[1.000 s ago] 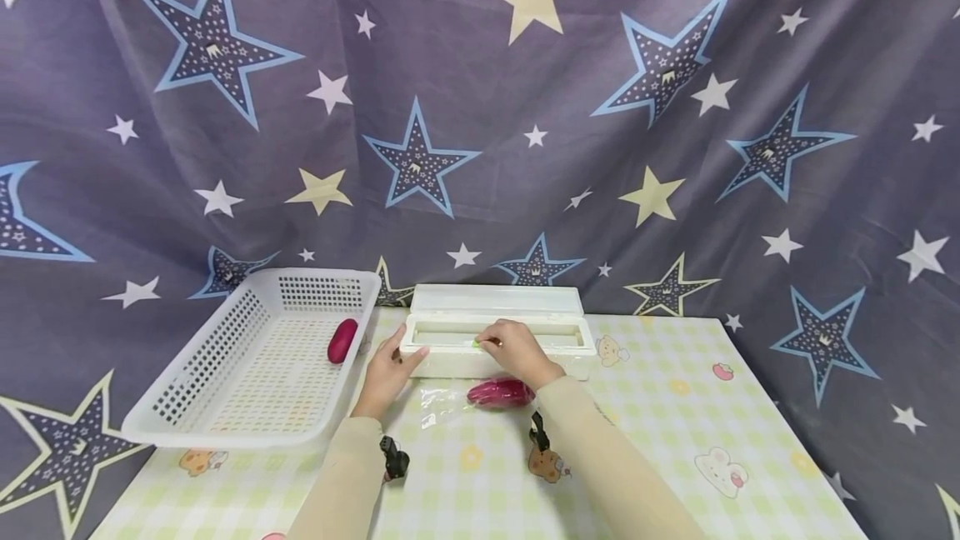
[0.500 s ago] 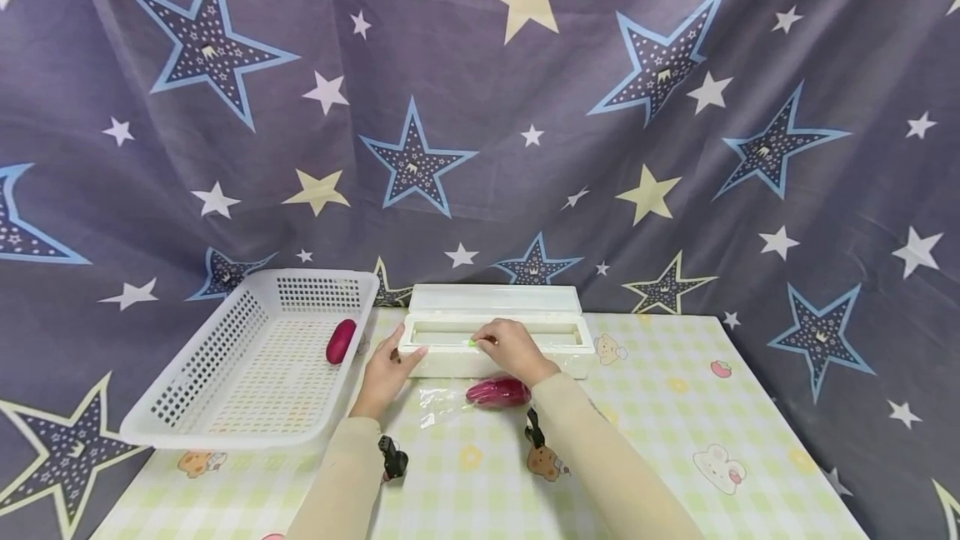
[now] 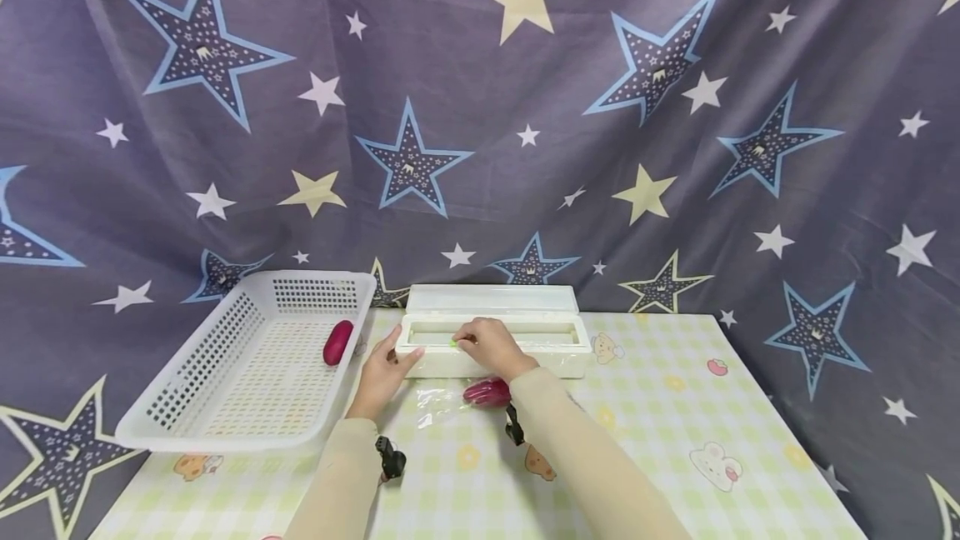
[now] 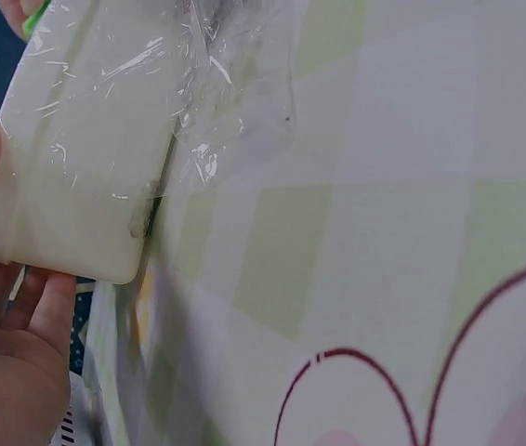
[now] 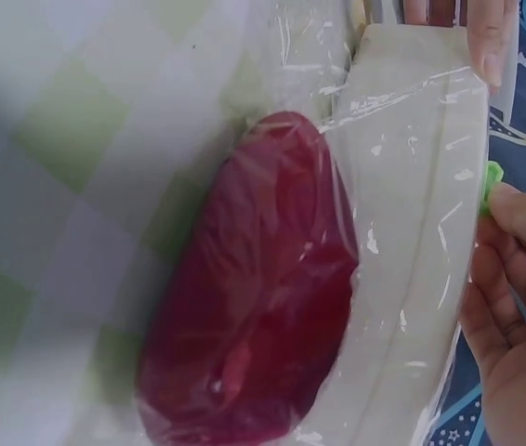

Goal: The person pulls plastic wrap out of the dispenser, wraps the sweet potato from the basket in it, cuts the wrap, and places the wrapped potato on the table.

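Observation:
A long white cling film dispenser [image 3: 551, 361] lies on the table with its lid [image 3: 492, 299] raised. My left hand [image 3: 380, 375] grips its left end, thumb on the near edge and fingers round the end. Between thumb and fingers, my right hand [image 3: 487, 347] pinches a small green slide cutter [image 5: 492, 181] on the dispenser's edge, left of the middle. Clear film [image 3: 438, 405] hangs over the front onto the table. Beneath that film lies a smooth, oblong magenta vegetable [image 5: 254, 288], partly hidden by my right wrist in the head view; its exact kind I cannot tell.
At the left stands a white perforated basket [image 3: 217, 445], holding a similar magenta vegetable [image 3: 338, 342]. A checked cloth [image 3: 660, 440] covers the table. A star-patterned curtain [image 3: 480, 148] hangs right behind the dispenser.
My right hand has slid left along the dispenser with the green slide cutter, closer to my left hand. The left hand keeps its hold on the end.

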Motion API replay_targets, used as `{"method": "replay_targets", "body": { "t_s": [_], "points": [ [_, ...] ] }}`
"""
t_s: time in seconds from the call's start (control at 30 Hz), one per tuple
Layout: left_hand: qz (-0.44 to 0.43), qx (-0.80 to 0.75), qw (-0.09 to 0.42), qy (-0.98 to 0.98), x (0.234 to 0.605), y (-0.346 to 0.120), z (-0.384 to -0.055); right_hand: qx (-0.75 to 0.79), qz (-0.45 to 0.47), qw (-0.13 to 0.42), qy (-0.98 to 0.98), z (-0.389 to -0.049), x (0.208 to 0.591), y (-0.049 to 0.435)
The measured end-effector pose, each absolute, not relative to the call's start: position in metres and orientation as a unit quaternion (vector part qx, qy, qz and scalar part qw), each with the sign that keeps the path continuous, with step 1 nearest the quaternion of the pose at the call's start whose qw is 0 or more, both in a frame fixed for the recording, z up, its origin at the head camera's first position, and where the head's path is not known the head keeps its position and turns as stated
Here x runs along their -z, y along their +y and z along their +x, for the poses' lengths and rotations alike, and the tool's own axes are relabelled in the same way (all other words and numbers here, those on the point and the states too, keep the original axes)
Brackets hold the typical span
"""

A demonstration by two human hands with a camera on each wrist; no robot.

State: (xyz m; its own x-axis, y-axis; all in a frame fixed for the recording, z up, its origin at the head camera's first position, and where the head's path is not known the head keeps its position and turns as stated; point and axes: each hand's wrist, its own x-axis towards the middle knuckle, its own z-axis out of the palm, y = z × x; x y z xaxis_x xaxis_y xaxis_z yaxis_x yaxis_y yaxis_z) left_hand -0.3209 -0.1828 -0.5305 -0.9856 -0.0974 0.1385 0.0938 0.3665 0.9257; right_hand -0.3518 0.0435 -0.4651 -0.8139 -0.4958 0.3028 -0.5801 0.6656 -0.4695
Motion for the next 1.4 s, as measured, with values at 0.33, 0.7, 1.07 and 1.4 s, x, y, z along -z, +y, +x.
{"method": "replay_targets", "body": {
  "t_s": [0.33, 0.7, 1.07, 1.4],
  "points": [
    [-0.001, 0.563, 0.072, -0.824, 0.527, -0.186, -0.323, -0.271, 0.298, 0.089, -0.911, -0.353, 0.462, 0.027],
    [-0.011, 0.56, 0.058, -0.827, 0.524, -0.189, -0.324, -0.243, 0.293, 0.098, -0.919, -0.349, 0.457, 0.007],
    [-0.028, 0.571, 0.05, -0.819, 0.526, -0.188, -0.321, -0.221, 0.271, 0.1, -0.932, -0.345, 0.46, -0.02],
    [-0.033, 0.57, 0.063, -0.819, 0.53, -0.188, -0.321, -0.214, 0.258, 0.134, -0.933, -0.34, 0.463, -0.038]
  ]
}}
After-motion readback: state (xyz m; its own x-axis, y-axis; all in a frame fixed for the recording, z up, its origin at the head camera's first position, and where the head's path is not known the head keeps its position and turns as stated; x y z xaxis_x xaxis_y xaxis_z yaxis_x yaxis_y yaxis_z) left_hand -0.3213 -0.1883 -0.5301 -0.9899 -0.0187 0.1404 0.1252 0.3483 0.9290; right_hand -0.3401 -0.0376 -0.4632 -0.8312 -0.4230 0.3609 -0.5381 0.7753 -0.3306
